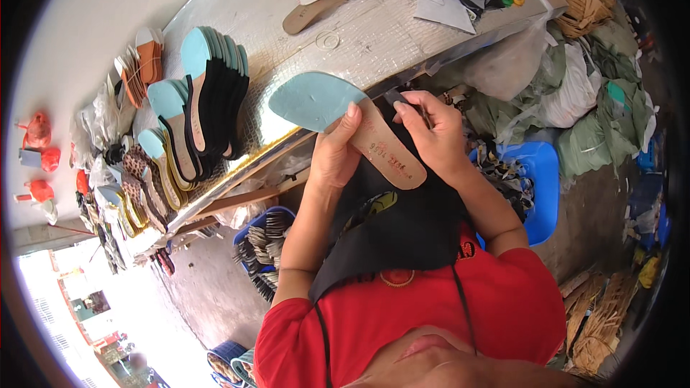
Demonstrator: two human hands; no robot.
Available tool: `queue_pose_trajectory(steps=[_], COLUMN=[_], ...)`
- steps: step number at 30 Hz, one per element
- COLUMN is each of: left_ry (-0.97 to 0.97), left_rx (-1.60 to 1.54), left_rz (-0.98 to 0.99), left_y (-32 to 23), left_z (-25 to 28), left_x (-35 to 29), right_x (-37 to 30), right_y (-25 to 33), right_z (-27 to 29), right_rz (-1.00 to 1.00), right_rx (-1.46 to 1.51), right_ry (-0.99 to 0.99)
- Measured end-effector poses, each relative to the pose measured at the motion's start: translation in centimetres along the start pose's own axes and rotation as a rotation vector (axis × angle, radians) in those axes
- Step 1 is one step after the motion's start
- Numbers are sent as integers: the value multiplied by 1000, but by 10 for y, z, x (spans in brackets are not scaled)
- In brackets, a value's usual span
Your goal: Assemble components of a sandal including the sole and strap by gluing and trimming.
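So you had your left hand (336, 152) gripping the shoe sole (345, 123), turquoise at the toe and tan at the heel, just off the silver surface (359, 36) edge. Your right hand (431, 133) pinched a small dark tool (397, 100) against it, near stacked soles (208, 93).
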State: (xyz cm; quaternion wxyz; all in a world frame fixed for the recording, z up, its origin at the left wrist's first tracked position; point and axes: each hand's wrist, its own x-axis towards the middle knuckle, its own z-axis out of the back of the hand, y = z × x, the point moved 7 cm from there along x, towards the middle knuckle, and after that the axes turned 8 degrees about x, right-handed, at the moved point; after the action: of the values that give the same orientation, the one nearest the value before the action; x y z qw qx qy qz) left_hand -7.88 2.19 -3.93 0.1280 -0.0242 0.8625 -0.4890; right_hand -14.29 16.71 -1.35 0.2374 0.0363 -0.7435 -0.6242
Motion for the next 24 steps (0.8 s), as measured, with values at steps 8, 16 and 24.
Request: queue_pose_trajectory(steps=[8, 16, 24], left_ry=[-45, -48, -173], left_rx=[-61, -126, -185], left_rz=[-4, 19, 47], left_y=[7, 16, 19], left_z=[3, 8, 17], left_x=[-8, -10, -9], right_x=[-1, 0, -11], right_y=[8, 3, -19], right_z=[-21, -28, -23], right_rz=[92, 62, -63], right_rx=[-171, -180, -72], right_ry=[6, 79, 155])
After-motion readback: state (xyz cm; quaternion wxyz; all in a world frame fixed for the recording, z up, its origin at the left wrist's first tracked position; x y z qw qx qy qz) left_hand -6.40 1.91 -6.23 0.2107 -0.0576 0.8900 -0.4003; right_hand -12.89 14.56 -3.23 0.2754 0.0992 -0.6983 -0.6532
